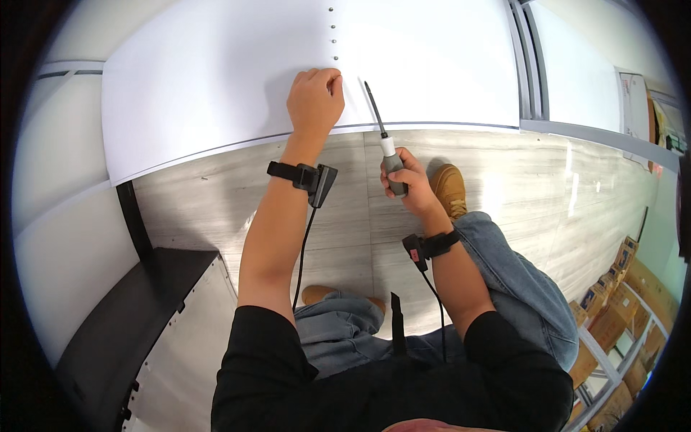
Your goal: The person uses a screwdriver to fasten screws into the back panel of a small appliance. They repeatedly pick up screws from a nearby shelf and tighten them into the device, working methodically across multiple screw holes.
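A screwdriver (393,164) with a grey handle, a white collar and a long dark shaft is gripped in my right hand (412,180). Its tip points forward, over the edge of the white tabletop (439,65). My left hand (314,99) rests on the tabletop with its fingers curled closed; whatever they may hold is hidden. Just beyond that hand, several small metal screws (332,41) lie in a row running away from me, apart from one another.
Grey metal frame bars (529,65) border the tabletop on the right. A black bench-like piece (144,302) stands at the lower left. Cardboard boxes (612,317) sit on a rack at the lower right. Devices strapped to both wrists trail black cables (306,252).
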Tool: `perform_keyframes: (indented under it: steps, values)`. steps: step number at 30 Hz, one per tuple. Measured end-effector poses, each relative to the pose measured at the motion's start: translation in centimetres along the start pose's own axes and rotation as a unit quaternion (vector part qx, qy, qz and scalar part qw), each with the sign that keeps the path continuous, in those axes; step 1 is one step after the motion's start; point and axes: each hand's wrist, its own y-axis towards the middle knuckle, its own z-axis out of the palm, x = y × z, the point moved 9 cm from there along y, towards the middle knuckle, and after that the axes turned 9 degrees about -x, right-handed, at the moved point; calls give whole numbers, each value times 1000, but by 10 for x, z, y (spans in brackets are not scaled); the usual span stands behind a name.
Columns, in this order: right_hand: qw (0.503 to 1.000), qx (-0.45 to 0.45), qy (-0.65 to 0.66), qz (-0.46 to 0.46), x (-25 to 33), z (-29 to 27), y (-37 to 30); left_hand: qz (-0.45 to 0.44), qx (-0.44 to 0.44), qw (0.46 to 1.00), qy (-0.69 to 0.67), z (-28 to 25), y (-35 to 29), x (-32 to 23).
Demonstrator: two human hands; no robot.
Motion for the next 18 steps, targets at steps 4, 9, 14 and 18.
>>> perform_keyframes:
  steps: [4, 9, 14, 18]
  values:
    - [1000, 3, -14, 4, -4, -3, -5, 11, -2, 999, 33, 5, 0, -2]
    - [1000, 6, -23, 6, -9, -1, -3, 0, -5, 999, 47, 5, -3, 3]
    - [1000, 8, -26, 3, -10, 10, -1, 1, -7, 1000, 24, 3, -5, 12]
    - [999, 20, -27, -4, -10, 18, -1, -17, 20, 999, 29, 3, -7, 12]
